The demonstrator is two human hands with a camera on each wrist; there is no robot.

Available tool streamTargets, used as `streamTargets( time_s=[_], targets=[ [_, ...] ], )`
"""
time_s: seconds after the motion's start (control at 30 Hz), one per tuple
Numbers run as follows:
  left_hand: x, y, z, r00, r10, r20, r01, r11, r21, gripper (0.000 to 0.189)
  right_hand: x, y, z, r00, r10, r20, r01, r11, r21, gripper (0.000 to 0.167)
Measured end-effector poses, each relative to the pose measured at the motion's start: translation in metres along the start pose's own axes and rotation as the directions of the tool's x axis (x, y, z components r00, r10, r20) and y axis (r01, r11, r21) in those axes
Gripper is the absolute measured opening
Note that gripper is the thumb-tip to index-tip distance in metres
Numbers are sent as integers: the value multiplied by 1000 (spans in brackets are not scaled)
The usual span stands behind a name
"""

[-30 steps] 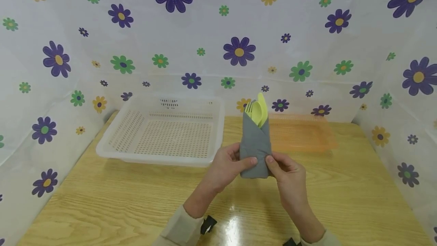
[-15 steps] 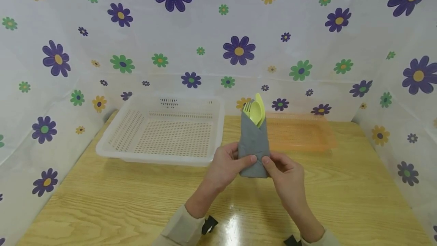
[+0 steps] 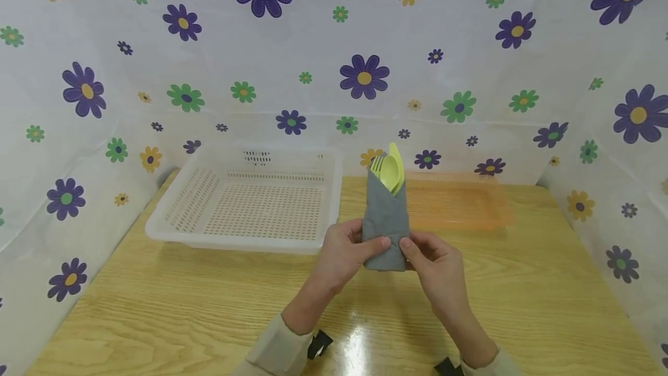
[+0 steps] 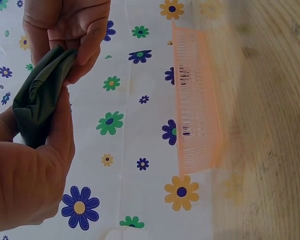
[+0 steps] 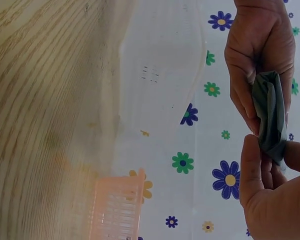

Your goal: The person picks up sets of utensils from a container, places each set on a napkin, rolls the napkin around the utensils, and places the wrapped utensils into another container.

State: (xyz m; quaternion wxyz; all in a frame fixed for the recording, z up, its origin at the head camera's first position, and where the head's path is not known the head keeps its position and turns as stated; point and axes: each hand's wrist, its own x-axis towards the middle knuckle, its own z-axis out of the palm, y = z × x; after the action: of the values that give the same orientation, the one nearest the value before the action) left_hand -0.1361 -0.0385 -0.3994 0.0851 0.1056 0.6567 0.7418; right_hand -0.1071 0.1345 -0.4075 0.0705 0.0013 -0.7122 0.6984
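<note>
A grey cloth napkin [image 3: 385, 219], folded into a pocket, is held upright above the table by both hands. From its slanted top fold stick out a yellow-green fork [image 3: 376, 165], spoon [image 3: 389, 173] and knife [image 3: 396, 161]; their lower parts are hidden in the cloth. My left hand [image 3: 341, 254] pinches the napkin's lower left side, thumb across the front. On the lower right edge my right hand [image 3: 438, 263] pinches it, thumb in front and fingers behind. Both wrist views show the folded bottom end of the napkin [image 4: 42, 97] between the two hands.
A white perforated basket [image 3: 240, 242] stands at the back left of the wooden table [image 3: 219, 300]. Behind the napkin to the right lies a shallow orange basket [image 3: 459, 224]. Flower-printed white sheeting [image 3: 313, 33] encloses the back and sides.
The napkin with the cutlery has shifted slightly left and tilted a little, both hands moving with it. The right thumb has come closer to the left thumb. Both grips stay on the napkin.
</note>
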Motion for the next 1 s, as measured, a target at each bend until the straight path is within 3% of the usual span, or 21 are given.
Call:
streamTargets(
  time_s=[0.2,0.37,0.57,0.73,0.9,1.0],
  targets=[
    [1,0,-1,1000,-5,0,5,1000,9,36,-2,0,0,998,-55,16,56,994,-89,25],
    [0,0,-1,1000,1,12,-1,1000,8,37,-3,0,-1,996,-83,34,86,991,-103,25],
    [0,-1,-2,998,12,54,-13,1000,25,38,-2,0,0,998,-55,9,55,997,-59,19],
    [1,2,-7,992,23,123,-32,997,71,38,-2,-2,1,999,-31,-27,31,1000,0,21],
    [1,4,-12,980,17,200,-27,999,46,39,-2,-3,0,999,-34,-29,35,999,32,26],
    [1,4,-13,979,12,202,-19,999,33,37,-2,-2,0,999,-26,-20,27,999,32,25]
  ],
)
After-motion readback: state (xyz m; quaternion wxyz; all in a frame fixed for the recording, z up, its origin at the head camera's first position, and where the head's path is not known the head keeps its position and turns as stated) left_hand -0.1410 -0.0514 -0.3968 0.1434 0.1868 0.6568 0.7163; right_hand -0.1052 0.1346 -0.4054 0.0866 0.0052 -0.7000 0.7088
